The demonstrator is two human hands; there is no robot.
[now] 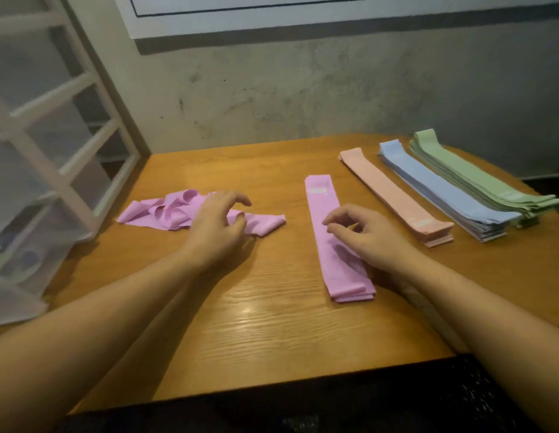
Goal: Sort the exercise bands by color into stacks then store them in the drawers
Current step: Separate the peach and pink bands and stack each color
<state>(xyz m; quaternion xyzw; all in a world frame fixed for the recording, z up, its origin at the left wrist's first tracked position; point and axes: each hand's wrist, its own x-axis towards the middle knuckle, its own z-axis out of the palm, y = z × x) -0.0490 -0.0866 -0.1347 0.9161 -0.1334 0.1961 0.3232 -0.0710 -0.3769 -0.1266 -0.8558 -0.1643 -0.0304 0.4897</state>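
Right hand (362, 235) rests on the neat pink stack (333, 242), fingers loosely curled, holding nothing. Left hand (217, 223) hovers, relaxed, over the loose pink bands (165, 210). Beyond, right: peach stack (394, 195), blue stack (440, 192), green stack (472, 176). Drawer unit (47, 145) stands at left.

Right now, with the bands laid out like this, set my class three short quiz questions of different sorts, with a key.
1. True or false: the loose pink bands under the left hand are already stacked flat.
2. Which stack lies farthest right? A peach stack B blue stack C green stack
3. Fill in: the right hand rests on the ____ stack.

Key: 1 false; 2 C; 3 pink.
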